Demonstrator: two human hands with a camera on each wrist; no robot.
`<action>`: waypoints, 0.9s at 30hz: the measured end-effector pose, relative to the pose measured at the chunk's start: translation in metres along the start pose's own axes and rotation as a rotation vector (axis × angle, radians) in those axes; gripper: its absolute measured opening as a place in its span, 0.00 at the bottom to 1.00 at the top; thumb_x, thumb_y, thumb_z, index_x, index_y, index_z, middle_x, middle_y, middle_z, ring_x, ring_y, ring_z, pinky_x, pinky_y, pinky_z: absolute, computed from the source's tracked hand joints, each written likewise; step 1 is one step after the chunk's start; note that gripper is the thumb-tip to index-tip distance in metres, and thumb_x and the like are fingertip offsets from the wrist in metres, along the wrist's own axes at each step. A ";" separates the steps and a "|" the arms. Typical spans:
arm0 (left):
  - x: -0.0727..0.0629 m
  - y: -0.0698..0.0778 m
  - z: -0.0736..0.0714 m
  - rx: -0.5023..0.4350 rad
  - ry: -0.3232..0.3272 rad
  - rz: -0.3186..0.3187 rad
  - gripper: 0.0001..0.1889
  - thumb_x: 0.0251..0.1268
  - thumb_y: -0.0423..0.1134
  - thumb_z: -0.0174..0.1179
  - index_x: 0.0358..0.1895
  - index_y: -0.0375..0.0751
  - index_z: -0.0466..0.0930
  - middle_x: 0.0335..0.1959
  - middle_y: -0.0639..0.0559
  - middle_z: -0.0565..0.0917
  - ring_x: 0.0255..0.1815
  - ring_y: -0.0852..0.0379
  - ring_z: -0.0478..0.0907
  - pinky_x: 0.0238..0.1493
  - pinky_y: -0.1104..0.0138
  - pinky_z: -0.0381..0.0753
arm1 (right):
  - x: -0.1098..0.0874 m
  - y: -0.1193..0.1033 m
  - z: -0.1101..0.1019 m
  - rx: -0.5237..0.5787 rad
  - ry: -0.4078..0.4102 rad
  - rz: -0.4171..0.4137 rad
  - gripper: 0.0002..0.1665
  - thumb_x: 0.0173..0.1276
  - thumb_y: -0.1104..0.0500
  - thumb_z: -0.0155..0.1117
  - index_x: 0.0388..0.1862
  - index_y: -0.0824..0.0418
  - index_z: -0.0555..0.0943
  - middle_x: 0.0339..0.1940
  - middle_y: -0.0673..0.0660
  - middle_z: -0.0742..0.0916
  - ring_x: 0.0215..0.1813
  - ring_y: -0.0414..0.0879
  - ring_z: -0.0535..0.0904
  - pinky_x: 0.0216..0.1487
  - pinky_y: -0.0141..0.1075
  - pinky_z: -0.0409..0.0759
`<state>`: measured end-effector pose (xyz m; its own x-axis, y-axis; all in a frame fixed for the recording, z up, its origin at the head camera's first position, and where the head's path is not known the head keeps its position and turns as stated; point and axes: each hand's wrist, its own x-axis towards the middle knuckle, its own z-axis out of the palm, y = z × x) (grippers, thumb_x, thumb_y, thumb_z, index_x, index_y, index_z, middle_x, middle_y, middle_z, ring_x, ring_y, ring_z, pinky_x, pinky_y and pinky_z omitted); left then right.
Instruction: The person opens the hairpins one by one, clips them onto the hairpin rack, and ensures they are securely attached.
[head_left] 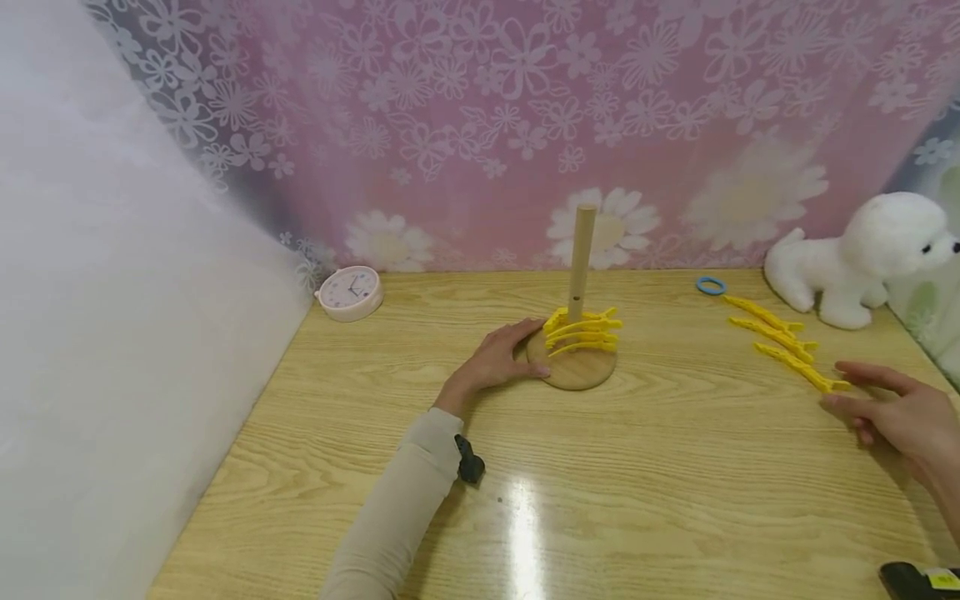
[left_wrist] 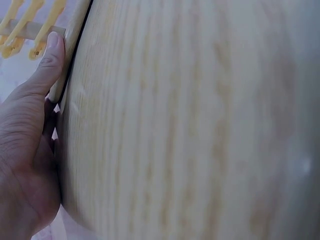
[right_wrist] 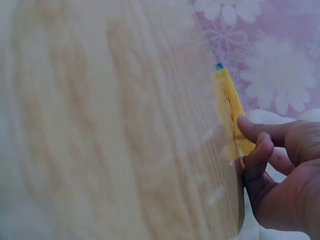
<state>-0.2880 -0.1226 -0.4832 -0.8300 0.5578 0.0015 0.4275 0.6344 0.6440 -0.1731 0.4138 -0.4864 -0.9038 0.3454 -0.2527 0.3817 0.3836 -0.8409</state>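
A wooden stand (head_left: 576, 377) with a round base and an upright pole stands at mid-table. Several slim yellow plastic pieces (head_left: 583, 335), clip-like in shape, sit stacked low around its pole. My left hand (head_left: 495, 357) grips the left edge of the base; in the left wrist view its thumb (left_wrist: 52, 55) lies over the rim. At the right, three similar loose yellow pieces (head_left: 780, 336) lie in a slanted row. My right hand (head_left: 903, 412) is at the end of the nearest piece (head_left: 802, 368), thumb and forefinger on either side of it. Contact there is unclear.
A blue ring (head_left: 711, 286) lies beyond the loose yellow pieces. The white toy dog (head_left: 847, 258) sits at the back right, and a small pink clock (head_left: 350, 293) at the back left. A flowered pink curtain (head_left: 480, 133) hangs behind the table (head_left: 660, 483).
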 end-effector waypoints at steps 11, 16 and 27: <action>-0.001 0.000 -0.001 0.012 0.003 -0.006 0.48 0.66 0.59 0.70 0.85 0.56 0.55 0.85 0.52 0.58 0.85 0.47 0.51 0.82 0.45 0.50 | -0.003 -0.005 0.003 0.105 -0.020 -0.034 0.17 0.79 0.56 0.64 0.56 0.33 0.75 0.25 0.42 0.82 0.20 0.46 0.73 0.19 0.41 0.74; 0.001 0.000 0.000 0.023 0.000 -0.007 0.48 0.66 0.59 0.70 0.85 0.56 0.55 0.85 0.51 0.57 0.85 0.46 0.51 0.83 0.46 0.49 | -0.003 -0.003 0.005 0.216 -0.036 -0.077 0.20 0.81 0.58 0.60 0.64 0.38 0.74 0.31 0.37 0.83 0.20 0.46 0.73 0.18 0.42 0.73; 0.002 0.000 0.001 0.045 -0.021 -0.024 0.48 0.67 0.60 0.69 0.85 0.59 0.54 0.85 0.53 0.56 0.85 0.47 0.50 0.82 0.46 0.48 | -0.014 -0.020 0.015 0.087 0.053 -0.134 0.21 0.82 0.59 0.55 0.68 0.41 0.76 0.33 0.26 0.80 0.19 0.48 0.74 0.17 0.40 0.74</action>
<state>-0.2895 -0.1208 -0.4834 -0.8325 0.5532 -0.0302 0.4235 0.6707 0.6090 -0.1708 0.3879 -0.4729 -0.9333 0.3413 -0.1115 0.2378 0.3548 -0.9042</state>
